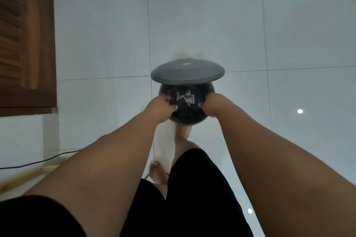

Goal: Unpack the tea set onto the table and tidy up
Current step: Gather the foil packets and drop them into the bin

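Okay, both hands down in a round dark bin (185, 121) on the floor, lid (187, 72) tipped open.

I see the left hand (163, 107) at the bin's left rim and the right hand (209, 105) at its right rim, fingers of both curled shut around the edge of a black bag (183, 114) lining it. Crumpled clear wrapping (185, 98) lies inside the bin between the two hands, touching neither that I can tell. Bin stands on pale floor tiles (250, 34); one bare foot (184, 131) just behind it, another foot (158, 172) nearer me. Wooden slatted cabinet (25, 40) far left, black cable (34, 161) on the floor below it. No tea set pieces visible.
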